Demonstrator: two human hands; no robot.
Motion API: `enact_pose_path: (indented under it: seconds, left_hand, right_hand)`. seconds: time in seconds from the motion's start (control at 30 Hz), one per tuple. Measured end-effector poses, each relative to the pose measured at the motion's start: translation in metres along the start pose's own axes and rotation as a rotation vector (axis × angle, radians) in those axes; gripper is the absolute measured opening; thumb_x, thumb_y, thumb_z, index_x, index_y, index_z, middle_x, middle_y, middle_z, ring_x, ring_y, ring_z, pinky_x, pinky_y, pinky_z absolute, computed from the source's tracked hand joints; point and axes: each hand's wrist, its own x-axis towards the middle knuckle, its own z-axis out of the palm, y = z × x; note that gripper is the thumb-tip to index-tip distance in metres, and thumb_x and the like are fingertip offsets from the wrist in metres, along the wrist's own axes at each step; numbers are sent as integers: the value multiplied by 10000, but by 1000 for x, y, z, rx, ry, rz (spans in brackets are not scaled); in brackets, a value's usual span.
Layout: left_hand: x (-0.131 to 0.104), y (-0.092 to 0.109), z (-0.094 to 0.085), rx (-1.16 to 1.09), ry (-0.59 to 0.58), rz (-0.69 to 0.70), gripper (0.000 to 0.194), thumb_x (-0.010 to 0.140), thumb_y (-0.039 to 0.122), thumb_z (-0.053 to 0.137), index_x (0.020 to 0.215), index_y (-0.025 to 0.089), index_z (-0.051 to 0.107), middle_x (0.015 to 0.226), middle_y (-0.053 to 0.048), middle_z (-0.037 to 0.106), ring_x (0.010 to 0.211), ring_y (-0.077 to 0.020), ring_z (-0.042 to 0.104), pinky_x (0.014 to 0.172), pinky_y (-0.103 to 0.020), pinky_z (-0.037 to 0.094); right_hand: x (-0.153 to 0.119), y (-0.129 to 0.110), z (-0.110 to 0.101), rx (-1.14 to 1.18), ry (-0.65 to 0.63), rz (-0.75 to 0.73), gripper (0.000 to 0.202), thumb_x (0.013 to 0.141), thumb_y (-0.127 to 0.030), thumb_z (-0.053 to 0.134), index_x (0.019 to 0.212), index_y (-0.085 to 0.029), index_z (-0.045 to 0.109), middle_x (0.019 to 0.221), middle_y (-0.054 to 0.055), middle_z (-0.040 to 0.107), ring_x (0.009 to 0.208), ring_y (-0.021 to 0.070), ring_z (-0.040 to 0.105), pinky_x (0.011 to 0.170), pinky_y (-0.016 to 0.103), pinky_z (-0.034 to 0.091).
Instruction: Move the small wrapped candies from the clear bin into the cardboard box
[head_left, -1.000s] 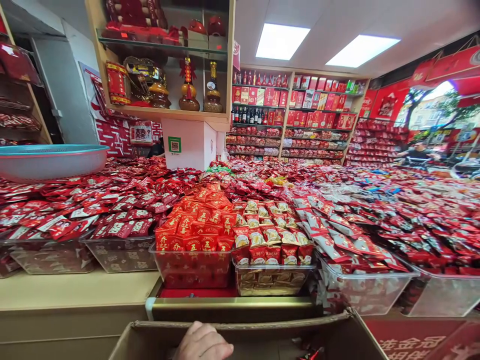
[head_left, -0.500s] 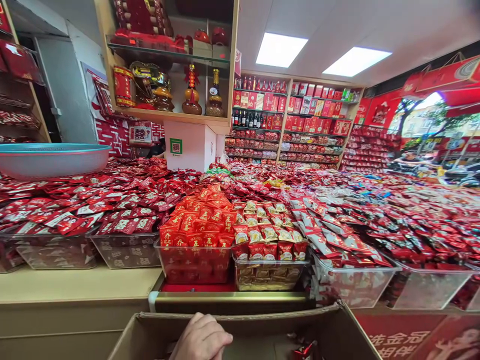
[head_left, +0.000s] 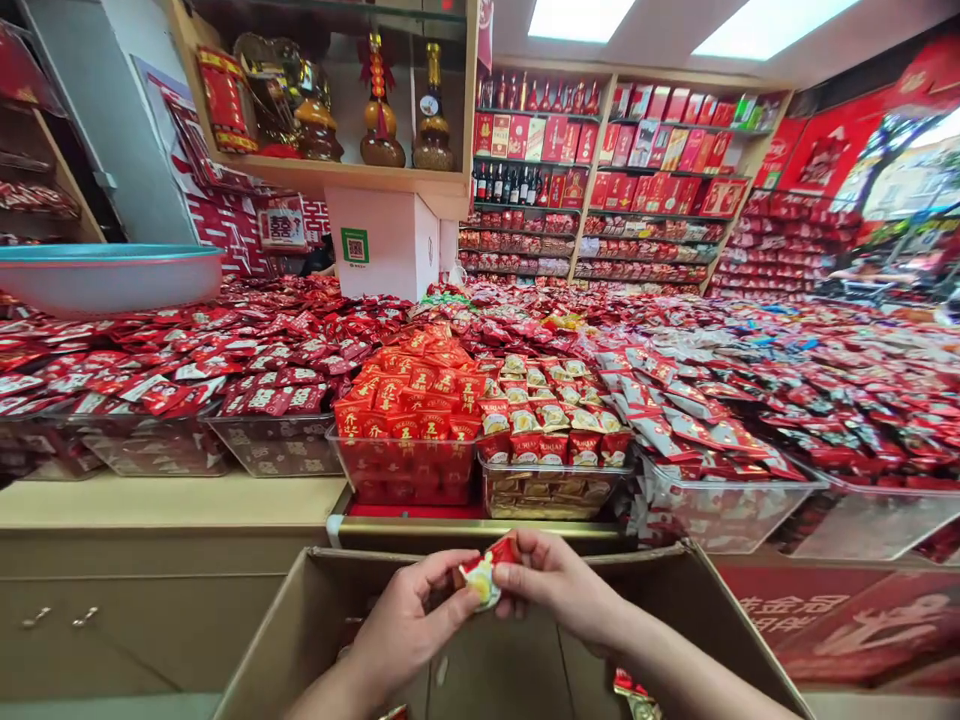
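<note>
A small red and white candy packet with a yellow fruit picture (head_left: 480, 582) is pinched between both hands above an open cardboard box (head_left: 517, 665). My left hand (head_left: 409, 610) grips its left side with thumb and fingers. On the packet's right side, my right hand (head_left: 551, 580) holds the red edge, thumb in front. A few loose packets (head_left: 636, 692) lie at the bottom of the box. Just beyond the box, matching durian packets (head_left: 551, 415) stand in neat rows in a clear bin (head_left: 555, 492).
Left of that bin is one of orange-red packets (head_left: 412, 400). Clear bins (head_left: 735, 510) of wrapped sweets line the counter (head_left: 172, 502). A blue-rimmed basin (head_left: 112, 280) sits at left. A display cabinet (head_left: 315, 170) overhangs the counter; stocked shelves (head_left: 592, 180) stand behind.
Both hands now hold the packet over the box; before, only one hand showed, low at the box with its fingers curled. The view has tilted down.
</note>
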Motion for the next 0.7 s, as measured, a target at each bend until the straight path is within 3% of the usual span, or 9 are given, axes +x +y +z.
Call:
enact_pose_path:
  seconds: [0.17, 0.33, 0.43, 0.6, 0.7]
  left_hand:
    - [1, 2, 14, -94, 23, -156, 216, 784, 324, 527, 865, 148, 622, 739, -26, 662, 596, -115, 579, 458, -167, 387]
    - [0, -6, 15, -112, 45, -202, 208, 764, 340, 551, 823, 145, 591, 681, -15, 636, 605, -127, 576, 473, -180, 391]
    - [1, -7, 17, -156, 34, -173, 210, 741, 342, 583, 822, 149, 584, 703, -17, 640, 634, -122, 555, 563, -210, 427]
    - [1, -10, 20, -202, 124, -123, 228, 718, 375, 600, 754, 150, 607, 622, 2, 619, 573, -106, 530, 557, -208, 413]
    - [0, -11, 17, -219, 135, -115, 235, 685, 386, 628, 723, 155, 607, 630, 3, 611, 579, -111, 534, 571, -217, 421]
  right_hand:
    - [-4, 2, -4, 92, 79, 37, 346, 712, -475, 544, 694, -130, 561, 581, 21, 580, 510, 99, 532, 484, 205, 373]
    - [-3, 9, -1, 90, 120, 19, 380, 715, -490, 532, 688, -111, 553, 549, 13, 553, 468, 80, 501, 451, 191, 354]
    - [-3, 12, 0, 20, 130, -27, 358, 696, -465, 568, 680, -108, 561, 524, -8, 520, 453, 64, 459, 457, 194, 354]
    - [-6, 18, 4, 115, 97, -56, 355, 560, -348, 720, 751, -144, 502, 622, -35, 496, 528, 57, 402, 480, 179, 335]
    - [-9, 17, 5, 3, 69, -109, 280, 632, -341, 670, 728, -147, 492, 616, -38, 471, 542, 61, 372, 516, 195, 338]
